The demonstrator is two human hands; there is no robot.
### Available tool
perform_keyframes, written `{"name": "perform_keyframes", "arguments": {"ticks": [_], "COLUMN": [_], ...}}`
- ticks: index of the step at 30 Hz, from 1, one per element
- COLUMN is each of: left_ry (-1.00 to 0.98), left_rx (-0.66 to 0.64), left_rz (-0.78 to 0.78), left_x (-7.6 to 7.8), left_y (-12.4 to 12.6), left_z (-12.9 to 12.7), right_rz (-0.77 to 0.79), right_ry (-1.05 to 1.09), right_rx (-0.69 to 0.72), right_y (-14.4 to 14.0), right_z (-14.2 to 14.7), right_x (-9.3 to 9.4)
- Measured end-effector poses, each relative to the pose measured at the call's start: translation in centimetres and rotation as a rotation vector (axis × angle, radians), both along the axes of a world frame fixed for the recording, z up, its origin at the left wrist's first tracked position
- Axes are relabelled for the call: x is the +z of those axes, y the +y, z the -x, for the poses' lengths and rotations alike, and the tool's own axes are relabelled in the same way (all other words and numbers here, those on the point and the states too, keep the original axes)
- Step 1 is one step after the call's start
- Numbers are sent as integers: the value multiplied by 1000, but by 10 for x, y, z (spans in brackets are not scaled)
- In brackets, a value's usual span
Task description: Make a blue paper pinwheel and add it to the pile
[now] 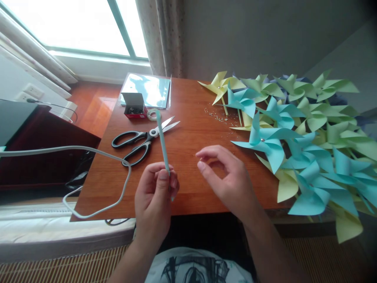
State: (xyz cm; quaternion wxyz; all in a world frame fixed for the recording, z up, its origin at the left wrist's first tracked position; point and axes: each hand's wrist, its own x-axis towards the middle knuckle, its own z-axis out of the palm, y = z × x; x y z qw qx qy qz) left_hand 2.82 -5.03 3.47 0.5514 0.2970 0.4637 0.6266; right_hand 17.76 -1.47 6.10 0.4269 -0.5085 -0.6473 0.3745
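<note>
My left hand (156, 188) grips the lower end of a thin light-blue paper stick (162, 141), which points up and away over the wooden table (188, 129). My right hand (226, 177) hovers just to the right of it, thumb and forefinger pinched close together; whether they hold something tiny I cannot tell. A big heap of blue, yellow and green paper pinwheels (297, 137) covers the right side of the table, close to my right hand.
Black-handled scissors (141, 141) lie left of the stick. Behind them are a small red box of pins (134, 106), a tape roll (152, 114) and a clear plastic folder (147, 89). Tiny pins (216, 114) are scattered mid-table. A white cable (97, 181) loops over the left edge.
</note>
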Motion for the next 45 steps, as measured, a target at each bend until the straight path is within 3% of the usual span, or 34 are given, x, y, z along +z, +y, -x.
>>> {"name": "perform_keyframes", "arguments": {"ticks": [5, 10, 20, 25, 30, 37, 41, 45], "left_ry": [-40, -34, -110, -132, -141, -123, -28, 151], "left_rx": [33, 51, -18, -4, -26, -87, -112, -114], "left_rz": [55, 76, 144, 151, 138, 131, 96, -81], "left_x": [-1, -3, -8, -4, -2, -3, -4, -1], "left_y": [12, 10, 16, 19, 17, 10, 4, -1], "left_z": [12, 17, 23, 21, 19, 4, -3, -7], "right_rz": [-204, -228, -216, -325, -278, 23, 87, 114], "right_ry": [-380, -648, -750, -615, -291, 32, 104, 111], "right_rx": [176, 302, 334, 313, 285, 189, 144, 150], "right_y": [92, 164, 186, 171, 118, 39, 15, 2], "right_z": [36, 78, 103, 86, 39, -8, -17, -23], "right_x": [-14, -33, -40, -21, 0, -6, -8, -10]}}
